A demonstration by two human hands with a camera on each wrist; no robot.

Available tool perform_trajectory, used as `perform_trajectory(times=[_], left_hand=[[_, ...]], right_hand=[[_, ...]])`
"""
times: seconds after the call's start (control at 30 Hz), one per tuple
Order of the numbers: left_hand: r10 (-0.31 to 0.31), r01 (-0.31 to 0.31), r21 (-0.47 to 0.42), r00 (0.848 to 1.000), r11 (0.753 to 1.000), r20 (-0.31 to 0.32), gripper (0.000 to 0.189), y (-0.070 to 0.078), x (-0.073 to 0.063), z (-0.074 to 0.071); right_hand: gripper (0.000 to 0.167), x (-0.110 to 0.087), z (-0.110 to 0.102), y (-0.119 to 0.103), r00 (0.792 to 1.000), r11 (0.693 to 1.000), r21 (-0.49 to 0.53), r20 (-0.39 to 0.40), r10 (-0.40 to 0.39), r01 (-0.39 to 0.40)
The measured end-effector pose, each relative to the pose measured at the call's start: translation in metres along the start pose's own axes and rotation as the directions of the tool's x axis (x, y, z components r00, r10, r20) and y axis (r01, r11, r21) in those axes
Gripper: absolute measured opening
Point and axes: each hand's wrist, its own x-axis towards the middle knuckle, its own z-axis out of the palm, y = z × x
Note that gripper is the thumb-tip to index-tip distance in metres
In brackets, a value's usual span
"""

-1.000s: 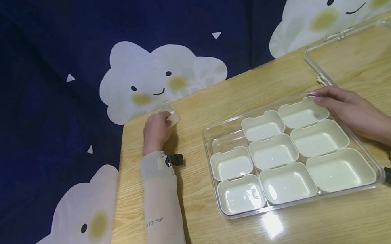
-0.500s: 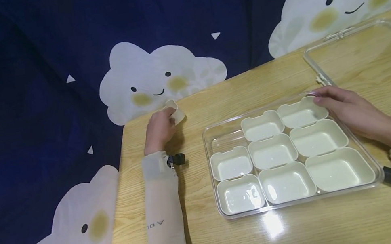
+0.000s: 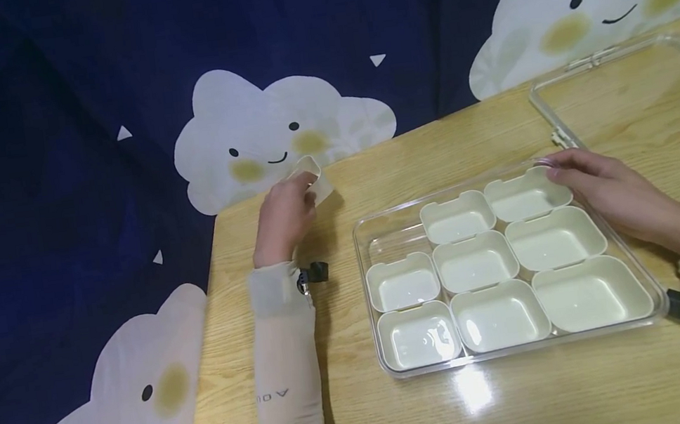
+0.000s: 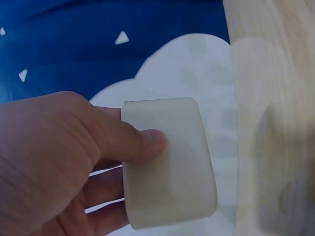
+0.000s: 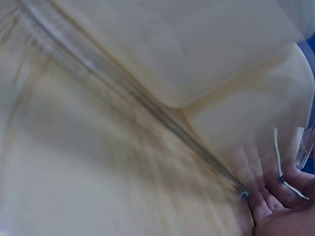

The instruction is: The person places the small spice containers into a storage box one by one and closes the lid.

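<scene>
My left hand [image 3: 286, 211] pinches a small cream plastic bin [image 3: 322, 187] by its wall, near the table's back left edge. The left wrist view has the thumb pressed on one flat side of the bin [image 4: 172, 172], with the fingers behind it. On the table sits a clear storage box [image 3: 503, 356] holding several cream bins [image 3: 476, 262] in rows; its back left spot has no bin in it. My right hand [image 3: 614, 189] grips the box's back right corner, thumb over the rim by the corner bin [image 3: 527, 194]. The right wrist view shows those fingers against the clear wall.
A clear framed lid [image 3: 566, 135] lies flat at the back right, beyond my right hand. The wooden table [image 3: 351, 408] ends on the left and at the back, against a dark blue cloth [image 3: 317, 24] printed with white clouds.
My left hand has lifted the small bin and shifted it a little right and away from me. My right hand and the clear box have stayed put.
</scene>
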Motion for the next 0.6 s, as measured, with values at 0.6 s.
perform_trajectory(times=[0.6], left_hand=[[0.155, -0.161, 0.045, 0.98, 0.986, 0.126, 0.036, 0.048, -0.02, -0.031]], right_hand=[[0.038, 0.0, 0.0, 0.001, 1.0, 1.0, 0.022, 0.004, 0.007, -0.007]])
